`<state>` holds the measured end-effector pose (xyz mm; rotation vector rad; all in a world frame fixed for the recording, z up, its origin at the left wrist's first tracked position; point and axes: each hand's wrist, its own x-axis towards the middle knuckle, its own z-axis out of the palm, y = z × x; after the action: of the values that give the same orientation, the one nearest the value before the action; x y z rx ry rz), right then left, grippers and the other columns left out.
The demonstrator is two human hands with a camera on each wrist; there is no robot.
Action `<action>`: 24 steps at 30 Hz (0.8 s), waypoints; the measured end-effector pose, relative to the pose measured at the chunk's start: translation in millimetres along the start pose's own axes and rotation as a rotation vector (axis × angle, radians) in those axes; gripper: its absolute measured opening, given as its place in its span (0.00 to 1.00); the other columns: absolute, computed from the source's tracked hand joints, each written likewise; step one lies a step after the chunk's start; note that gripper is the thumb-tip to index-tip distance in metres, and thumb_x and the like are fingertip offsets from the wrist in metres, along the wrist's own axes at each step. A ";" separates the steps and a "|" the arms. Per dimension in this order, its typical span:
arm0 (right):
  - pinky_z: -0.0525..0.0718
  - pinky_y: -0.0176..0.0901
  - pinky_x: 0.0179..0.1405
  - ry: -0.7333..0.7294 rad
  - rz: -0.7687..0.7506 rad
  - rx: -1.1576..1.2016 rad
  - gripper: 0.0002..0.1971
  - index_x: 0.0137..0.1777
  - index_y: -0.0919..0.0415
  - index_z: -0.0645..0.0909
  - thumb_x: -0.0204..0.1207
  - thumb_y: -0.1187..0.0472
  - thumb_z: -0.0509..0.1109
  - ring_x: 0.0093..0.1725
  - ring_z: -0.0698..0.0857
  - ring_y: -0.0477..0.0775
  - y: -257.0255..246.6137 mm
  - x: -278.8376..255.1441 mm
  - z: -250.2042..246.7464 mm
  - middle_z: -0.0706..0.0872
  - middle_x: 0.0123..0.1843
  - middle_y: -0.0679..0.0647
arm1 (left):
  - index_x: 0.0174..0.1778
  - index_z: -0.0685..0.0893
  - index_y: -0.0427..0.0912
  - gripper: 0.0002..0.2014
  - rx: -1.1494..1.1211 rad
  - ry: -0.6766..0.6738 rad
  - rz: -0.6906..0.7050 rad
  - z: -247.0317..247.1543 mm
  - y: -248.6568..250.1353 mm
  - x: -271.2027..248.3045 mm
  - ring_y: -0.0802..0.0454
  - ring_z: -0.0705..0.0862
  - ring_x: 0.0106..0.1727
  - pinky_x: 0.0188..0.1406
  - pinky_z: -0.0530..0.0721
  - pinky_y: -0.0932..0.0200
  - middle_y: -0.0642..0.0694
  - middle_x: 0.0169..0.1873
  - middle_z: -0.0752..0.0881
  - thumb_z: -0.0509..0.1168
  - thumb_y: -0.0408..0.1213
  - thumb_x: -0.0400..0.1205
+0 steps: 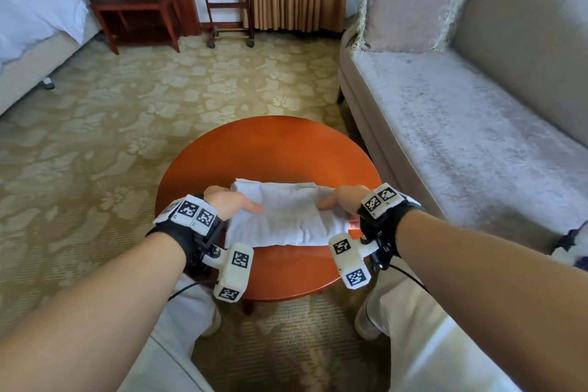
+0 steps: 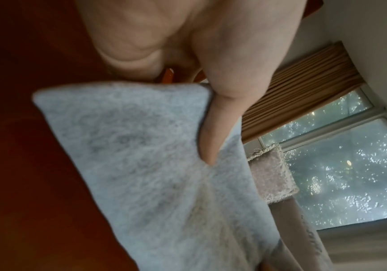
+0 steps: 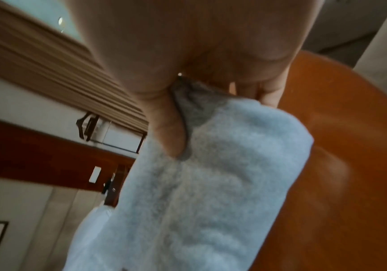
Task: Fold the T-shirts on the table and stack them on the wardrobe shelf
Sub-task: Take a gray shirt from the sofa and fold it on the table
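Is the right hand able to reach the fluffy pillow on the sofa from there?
Probably not right away. The right hand holds one end of the folded white T-shirt on the round orange wooden table; the fringed pale cushion sits far back on the grey sofa.

Bare round table (image 1: 267, 149) lies beyond the held folded T-shirt (image 1: 286, 216); a sofa (image 1: 461, 137) stands close right of the grip, carpet (image 1: 111, 137) opens left.
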<state>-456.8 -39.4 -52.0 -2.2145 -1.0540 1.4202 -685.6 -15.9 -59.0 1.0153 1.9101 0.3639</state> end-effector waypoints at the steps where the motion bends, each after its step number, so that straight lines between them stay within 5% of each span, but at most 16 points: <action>1: 0.83 0.53 0.53 -0.007 -0.004 0.090 0.22 0.51 0.65 0.83 0.57 0.58 0.82 0.45 0.84 0.60 1.7 -5.0 -6.7 0.85 0.45 0.59 | 0.73 0.75 0.34 0.51 -0.044 -0.021 0.015 -0.7 2.5 -4.4 0.37 0.83 0.63 0.58 0.80 0.50 0.37 0.63 0.83 0.87 0.45 0.53; 3: 0.85 0.54 0.53 -0.001 -0.040 0.228 0.22 0.49 0.67 0.85 0.53 0.64 0.81 0.44 0.87 0.60 5.2 -13.7 -21.4 0.88 0.44 0.60 | 0.65 0.81 0.36 0.52 -0.111 -0.036 0.041 2.2 9.4 -11.2 0.37 0.86 0.56 0.60 0.83 0.42 0.39 0.56 0.87 0.87 0.48 0.43; 5: 0.85 0.64 0.56 0.036 -0.047 0.314 0.25 0.48 0.67 0.87 0.45 0.66 0.79 0.48 0.90 0.66 8.4 -23.1 -37.7 0.91 0.48 0.64 | 0.59 0.85 0.37 0.48 -0.190 -0.066 0.081 9.8 18.4 -16.1 0.36 0.89 0.50 0.57 0.85 0.36 0.38 0.50 0.90 0.86 0.46 0.40; 8: 0.86 0.72 0.48 0.133 -0.041 0.435 0.29 0.49 0.66 0.87 0.41 0.67 0.78 0.45 0.90 0.69 18.2 -33.0 -66.5 0.90 0.48 0.67 | 0.53 0.86 0.36 0.37 -0.267 -0.115 0.137 21.8 42.8 -43.5 0.34 0.90 0.47 0.55 0.85 0.31 0.35 0.47 0.90 0.85 0.42 0.47; 12: 0.86 0.52 0.35 0.269 -0.064 0.548 0.19 0.50 0.65 0.85 0.56 0.69 0.77 0.40 0.85 0.60 37.6 -63.2 -108.5 0.86 0.44 0.60 | 0.50 0.87 0.35 0.26 -0.326 -0.166 0.273 44.7 76.5 -83.7 0.35 0.90 0.50 0.58 0.85 0.35 0.34 0.48 0.90 0.84 0.43 0.59; 14: 0.86 0.50 0.37 0.332 -0.086 0.576 0.18 0.44 0.65 0.85 0.50 0.72 0.75 0.38 0.85 0.60 50.6 -87.7 -127.3 0.85 0.40 0.60 | 0.51 0.88 0.36 0.26 -0.368 -0.202 0.341 60.1 89.0 -102.2 0.38 0.90 0.50 0.59 0.85 0.36 0.36 0.48 0.91 0.83 0.46 0.61; 15: 0.84 0.47 0.33 0.373 -0.084 0.616 0.17 0.41 0.65 0.84 0.49 0.74 0.75 0.34 0.83 0.59 58.0 -100.1 -136.3 0.83 0.36 0.59 | 0.52 0.88 0.37 0.27 -0.383 -0.220 0.365 68.4 94.5 -113.4 0.39 0.90 0.50 0.59 0.86 0.37 0.37 0.48 0.91 0.83 0.49 0.61; 18: 0.77 0.34 0.19 0.391 -0.139 0.633 0.14 0.49 0.65 0.85 0.64 0.75 0.72 0.32 0.82 0.57 86.3 -131.6 -160.0 0.85 0.39 0.61 | 0.54 0.87 0.40 0.39 -0.418 -0.262 0.426 96.5 108.8 -135.3 0.37 0.89 0.53 0.59 0.85 0.38 0.39 0.51 0.90 0.82 0.58 0.50; 21: 0.78 0.38 0.27 0.486 -0.165 0.659 0.16 0.55 0.66 0.84 0.66 0.74 0.73 0.40 0.84 0.60 116.0 -149.7 -183.4 0.86 0.47 0.64 | 0.53 0.86 0.39 0.42 -0.450 -0.298 0.429 126.6 119.4 -150.2 0.38 0.89 0.52 0.60 0.85 0.39 0.38 0.51 0.89 0.83 0.60 0.46; 24: 0.80 0.40 0.32 0.612 -0.164 0.666 0.13 0.42 0.60 0.81 0.61 0.74 0.77 0.44 0.83 0.59 141.0 -157.3 -211.3 0.83 0.39 0.59 | 0.56 0.86 0.39 0.44 -0.402 -0.353 0.490 157.0 131.8 -173.1 0.38 0.88 0.56 0.60 0.86 0.38 0.37 0.56 0.88 0.81 0.61 0.46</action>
<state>-250.5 -221.9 63.7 -1.8118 -0.4439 0.7674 -446.9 -91.5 37.3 1.1708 1.1974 0.7594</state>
